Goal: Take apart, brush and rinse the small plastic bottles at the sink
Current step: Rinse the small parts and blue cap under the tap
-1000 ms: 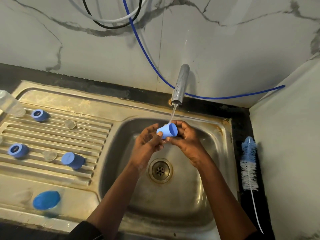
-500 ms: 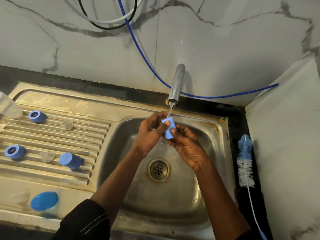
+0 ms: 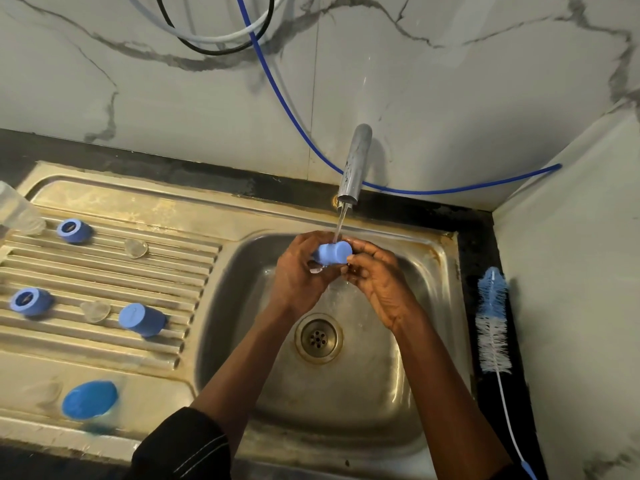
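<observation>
A small blue plastic cap point(image 3: 331, 253) lies on its side under the thin stream from the tap point(image 3: 354, 168), over the sink basin point(image 3: 398, 393). My left hand point(image 3: 301, 271) grips it from the left and my right hand point(image 3: 375, 275) pinches its right end. On the draining board point(image 3: 104, 271) lie another blue cap point(image 3: 140, 319), two blue screw rings point(image 3: 72, 231) point(image 3: 29, 301) and two clear discs point(image 3: 136, 248) point(image 3: 95, 311). A clear bottle point(image 3: 17, 211) pokes in at the far left.
A blue-and-white bottle brush point(image 3: 491, 323) lies on the dark counter right of the basin. A blue oval lid point(image 3: 90, 400) sits on the sink's front left ledge. The drain point(image 3: 318, 337) is below my hands. Hoses point(image 3: 207, 32) hang on the marble wall.
The blue cap has been turned from upright to lying sideways under the water, and both hands have shifted their hold on it. The view has tilted slightly.
</observation>
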